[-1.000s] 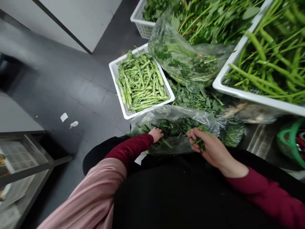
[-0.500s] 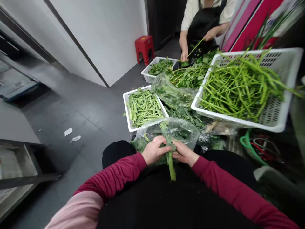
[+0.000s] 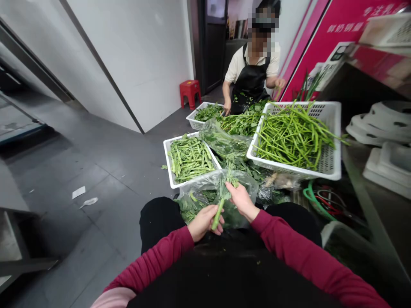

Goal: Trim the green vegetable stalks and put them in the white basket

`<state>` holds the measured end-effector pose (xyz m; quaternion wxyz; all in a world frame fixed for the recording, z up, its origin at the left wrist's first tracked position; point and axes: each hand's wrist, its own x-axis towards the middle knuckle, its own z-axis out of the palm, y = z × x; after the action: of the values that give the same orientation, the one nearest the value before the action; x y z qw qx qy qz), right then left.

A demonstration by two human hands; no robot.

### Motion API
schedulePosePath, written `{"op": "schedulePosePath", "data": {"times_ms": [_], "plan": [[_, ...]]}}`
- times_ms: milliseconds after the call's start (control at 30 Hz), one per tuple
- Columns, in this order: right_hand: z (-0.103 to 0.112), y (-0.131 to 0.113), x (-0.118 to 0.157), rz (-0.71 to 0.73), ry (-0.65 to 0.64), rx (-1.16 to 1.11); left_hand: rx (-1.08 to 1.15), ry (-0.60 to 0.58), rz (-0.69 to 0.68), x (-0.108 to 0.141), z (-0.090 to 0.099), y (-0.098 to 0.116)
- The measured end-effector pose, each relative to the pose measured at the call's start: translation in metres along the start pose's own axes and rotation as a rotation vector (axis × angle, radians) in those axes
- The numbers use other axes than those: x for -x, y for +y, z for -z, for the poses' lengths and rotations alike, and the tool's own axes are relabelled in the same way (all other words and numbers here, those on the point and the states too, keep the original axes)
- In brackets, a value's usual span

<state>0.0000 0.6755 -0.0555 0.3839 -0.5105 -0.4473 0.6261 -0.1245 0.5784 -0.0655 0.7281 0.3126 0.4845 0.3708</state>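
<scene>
In front of my lap, my left hand is closed around the lower end of a leafy green vegetable stalk. My right hand pinches the same stalk higher up, by its leaves. The stalk leans, with its leafy top pointing away from me. Beneath it, a clear plastic bag lies open between my knees with loose green leaves inside. Just beyond the bag, a white plastic basket holds many trimmed green stalks.
At right, a larger white basket holds long thin green stems. A co-worker in a dark apron handles greens behind a small white basket. A red stool stands by the wall; a green basket holds cords.
My left hand has slid down to the stalk's lower end, while my right hand has moved up to its leaves. The stalk now tilts. The view has lifted, showing more of the co-worker.
</scene>
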Motion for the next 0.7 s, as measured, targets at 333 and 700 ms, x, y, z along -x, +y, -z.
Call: {"op": "schedulePosePath", "data": {"times_ms": [333,700], "plan": [[0.026,0.031,-0.028,-0.172,-0.031,0.02,0.071,0.438,0.076,-0.022,0.059,-0.004],[0.261,0.045,0.066,-0.315,0.846,0.866,0.023,0.164,0.084,-0.034,0.029,0.005]]}}
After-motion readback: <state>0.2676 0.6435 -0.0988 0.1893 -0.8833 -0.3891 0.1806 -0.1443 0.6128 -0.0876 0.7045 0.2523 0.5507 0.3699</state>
